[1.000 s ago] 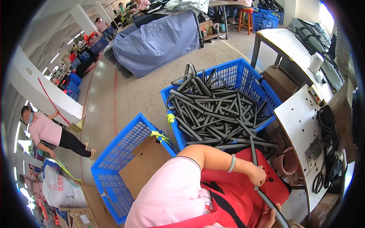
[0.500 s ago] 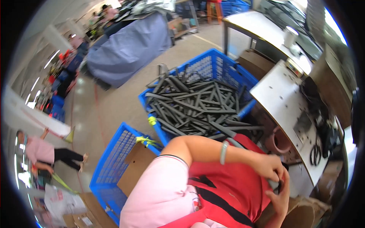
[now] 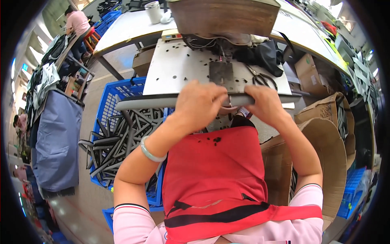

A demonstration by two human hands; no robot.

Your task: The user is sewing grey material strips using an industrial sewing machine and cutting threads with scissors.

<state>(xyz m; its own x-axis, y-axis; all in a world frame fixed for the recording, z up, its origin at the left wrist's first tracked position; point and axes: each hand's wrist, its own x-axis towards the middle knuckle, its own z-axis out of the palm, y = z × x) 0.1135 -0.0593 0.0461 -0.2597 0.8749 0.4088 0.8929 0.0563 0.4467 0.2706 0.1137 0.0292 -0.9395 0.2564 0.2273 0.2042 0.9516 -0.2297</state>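
Note:
A long, narrow grey and black strip lies crosswise between my hands, along the near edge of a white worktable. My left hand is closed around it left of the middle, knuckles up. My right hand grips it a short way to the right, thumb toward the left hand. The short stretch between the hands is partly covered by fingers. Just beyond them is a machine's dark metal plate, under a brown machine head.
Scissors and black cloth lie right of the plate, with small black scraps scattered about. At left stands a blue crate heaped with similar strips. An open cardboard box is at my right. A person sits far left.
My view has swung from the crates to the worktable. Both hands, earlier close together at the lower right, are now apart along a strip held at the table edge.

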